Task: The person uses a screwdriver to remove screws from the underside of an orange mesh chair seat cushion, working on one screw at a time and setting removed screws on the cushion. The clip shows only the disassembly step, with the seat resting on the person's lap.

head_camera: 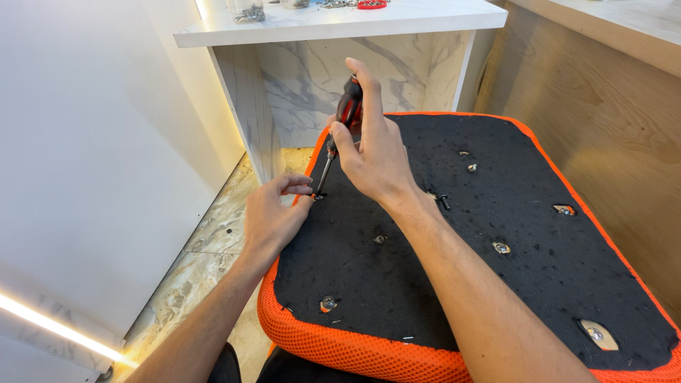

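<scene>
One ribbed screwdriver [339, 128] (black felt underside [454, 269])

Bright, sharp view; glowing light strips [50, 323] at left, mild edge distortion.

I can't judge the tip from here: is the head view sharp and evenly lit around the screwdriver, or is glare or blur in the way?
Head view: sharp around the screwdriver and both hands, right hand and left hand; the black seat underside is evenly lit, without glare; the light strip low left is blown out; wide-angle bending at the edges.
</scene>
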